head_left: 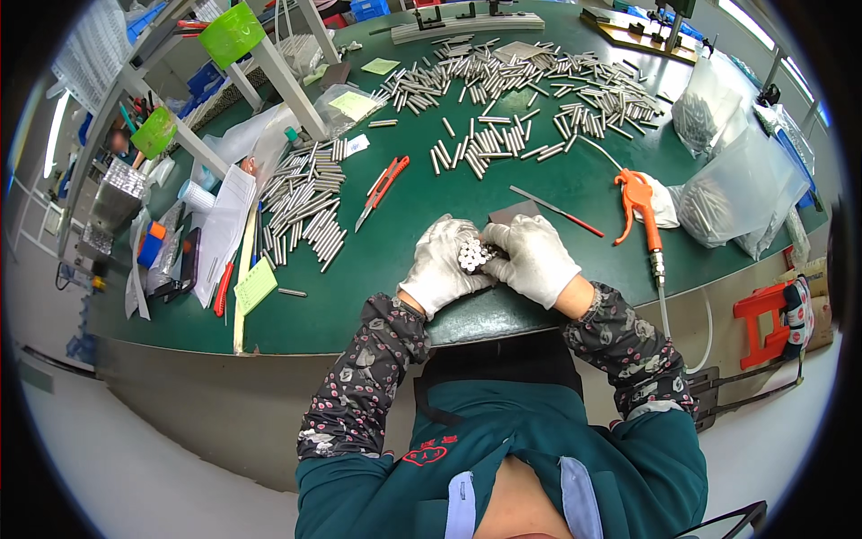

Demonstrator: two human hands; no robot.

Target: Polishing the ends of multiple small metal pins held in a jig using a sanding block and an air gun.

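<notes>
A bundle of short metal rods (pixel 472 255), their bright round ends facing up, is held near the table's front edge. My left hand (pixel 440 268), in a white glove, wraps round the bundle. From the other side my right hand (pixel 537 262), also gloved in white, closes its fingers against the rods. Parts of the bundle are hidden by both gloves. Just beyond my hands lies a dark flat block (pixel 514 212). To its right is a thin file with a red handle (pixel 584 225); to the left, an orange utility knife (pixel 383 191).
Loose metal rods (pixel 485 148) cover the far middle of the green table (pixel 395 305), with another pile (pixel 301 202) at left. An orange air gun (pixel 639 211) with a hose lies at right, beside plastic bags of rods (pixel 732 198). A shelf frame (pixel 292 81) stands at left.
</notes>
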